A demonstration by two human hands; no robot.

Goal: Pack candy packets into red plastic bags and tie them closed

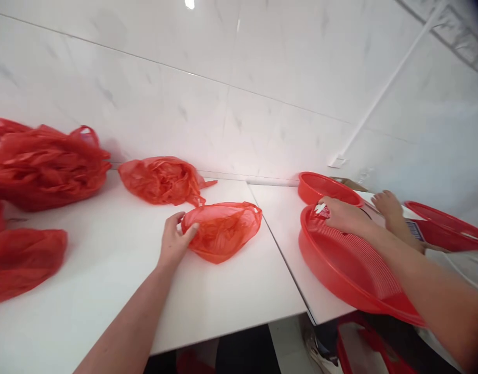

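Observation:
My left hand [176, 236] pinches the near-left rim of a thin red plastic bag [221, 234], which lies with its mouth spread on the white table. At the right, my right hand [342, 214] reaches over the far rim of a big red plastic basket [328, 272] with a ribbed inside. Its fingers are closed on a small red-and-white packet [322, 211]; the packet's print is too blurred to read. Behind the open bag sits a crumpled red plastic bag [161, 179], apart from both my hands.
Bulging red bags [48, 166] and a flatter red bag [26, 262] occupy the left. Beyond my right hand are a smaller red basin [327, 188], a co-worker's hand [387, 203] and another red basin [449, 221]. A seam [278, 246] divides two tabletops; a tiled wall rises behind.

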